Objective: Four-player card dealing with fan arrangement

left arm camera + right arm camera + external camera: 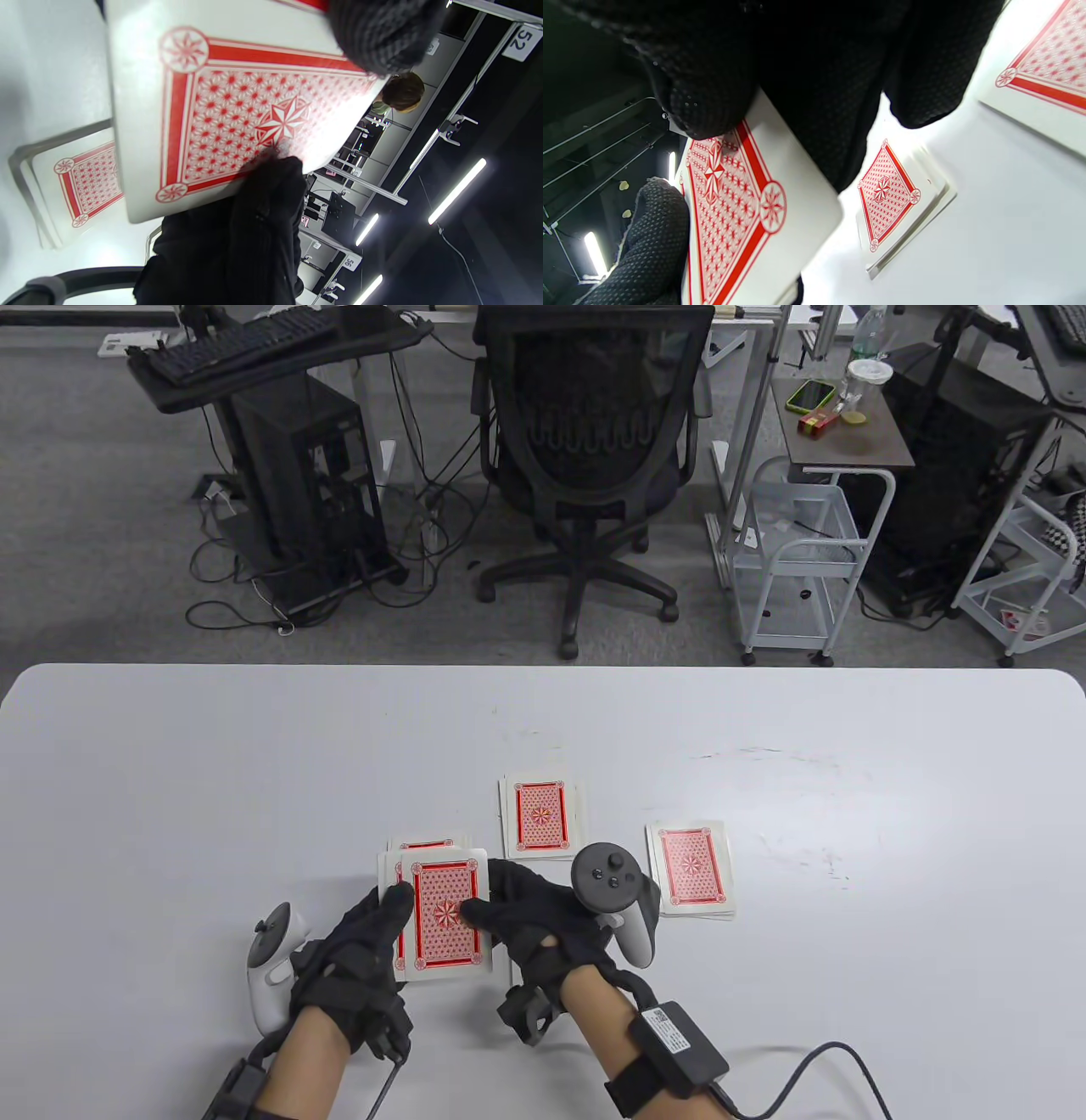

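Observation:
My left hand (392,909) holds a deck of red-backed cards (443,918) a little above the table's near middle. My right hand (490,906) meets the deck from the right; its thumb (708,84) presses on the top card (734,212) and its fingers lie under the card's edge. The top card fills the left wrist view (237,114). Three face-down piles lie on the table: one (424,843) half hidden behind the deck, one (541,816) in the middle, and one (689,869) to the right.
The white table (254,763) stretches wide on both sides and beyond the piles. An office chair (590,449), a white cart (797,551) and desks stand on the floor behind the far edge.

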`<state>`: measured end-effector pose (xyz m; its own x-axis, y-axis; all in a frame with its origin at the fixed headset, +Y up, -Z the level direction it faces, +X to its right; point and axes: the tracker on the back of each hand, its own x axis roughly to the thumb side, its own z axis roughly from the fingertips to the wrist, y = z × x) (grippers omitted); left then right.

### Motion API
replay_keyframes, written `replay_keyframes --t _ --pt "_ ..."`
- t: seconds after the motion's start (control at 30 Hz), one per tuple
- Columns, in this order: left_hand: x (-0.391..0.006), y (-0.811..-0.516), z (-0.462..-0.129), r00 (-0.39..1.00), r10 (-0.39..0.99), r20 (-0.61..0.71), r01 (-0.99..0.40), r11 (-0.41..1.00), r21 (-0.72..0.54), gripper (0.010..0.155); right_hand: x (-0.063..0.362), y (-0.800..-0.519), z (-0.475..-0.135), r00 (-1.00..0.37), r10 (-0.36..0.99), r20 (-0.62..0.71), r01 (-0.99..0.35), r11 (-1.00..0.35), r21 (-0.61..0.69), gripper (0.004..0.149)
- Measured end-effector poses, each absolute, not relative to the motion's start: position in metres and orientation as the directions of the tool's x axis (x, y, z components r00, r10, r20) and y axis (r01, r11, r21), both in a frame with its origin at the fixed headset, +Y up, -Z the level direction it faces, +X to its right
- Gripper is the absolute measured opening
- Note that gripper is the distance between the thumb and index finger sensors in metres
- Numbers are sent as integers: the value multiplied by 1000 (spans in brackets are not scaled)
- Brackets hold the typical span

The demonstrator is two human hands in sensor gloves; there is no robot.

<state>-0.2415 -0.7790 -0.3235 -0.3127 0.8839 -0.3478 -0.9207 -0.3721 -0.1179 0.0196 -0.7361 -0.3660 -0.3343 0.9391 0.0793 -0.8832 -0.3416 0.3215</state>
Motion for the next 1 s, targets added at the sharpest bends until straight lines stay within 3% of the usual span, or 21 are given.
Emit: replay_keyframes --t 0.27,0.43,0.67,0.87,0.93,1.0 --pt "-290 -783 -328 -355 883 -306 -935 -342 97 46 14 -725 -394 -409 910 74 -869 -413 273 66" --pt "-322 -788 -328 -359 886 -295 -926 -297 235 46 -16 -723 -431 -593 804 38 -765 -577 285 72" --pt "-339 -791 -327 -379 876 -297 -911 -297 287 46 -72 -739 -459 -846 531 46 -490 -810 322 76" --pt "-333 -789 -332 -361 881 -305 -924 -293 247 46 -100 -761 -459 -990 63 128 -29 -968 250 76" --pt "-330 -789 -333 -343 887 -310 -932 -279 232 46 -101 -764 -457 -989 -12 148 47 -970 238 73" --pt "-328 -789 -334 -340 889 -308 -934 -279 224 46 -98 -761 -455 -987 44 155 -8 -974 227 72"
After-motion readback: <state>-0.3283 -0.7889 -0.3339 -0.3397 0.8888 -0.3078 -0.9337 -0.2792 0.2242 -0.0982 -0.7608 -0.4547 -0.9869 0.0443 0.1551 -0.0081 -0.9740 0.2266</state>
